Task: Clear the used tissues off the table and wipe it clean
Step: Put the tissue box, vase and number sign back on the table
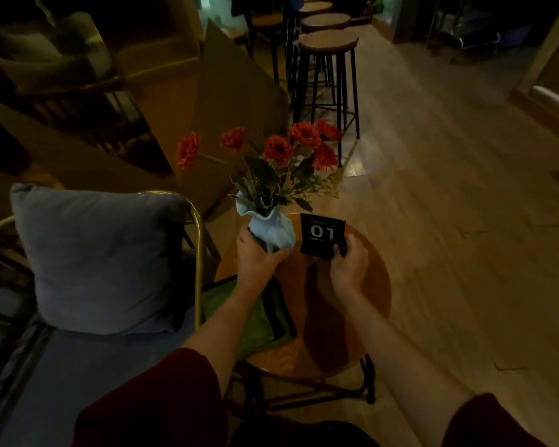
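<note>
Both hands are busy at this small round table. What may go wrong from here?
The left hand grips the vase low while the tall flowers lean outward, so it may tip or slip. The right hand only pinches the number sign by its corner, so it might drop. The green cloth lies at the table edge and may slide off.

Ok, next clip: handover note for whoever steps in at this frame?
Left hand grips the blue vase of red flowers at the far edge of the round table. Right hand pinches the black 01 card beside it. Green cloth lies on the table's left side. No tissues in view. Wiping can't be judged; probably left: free a hand, wipe with the cloth.
</note>
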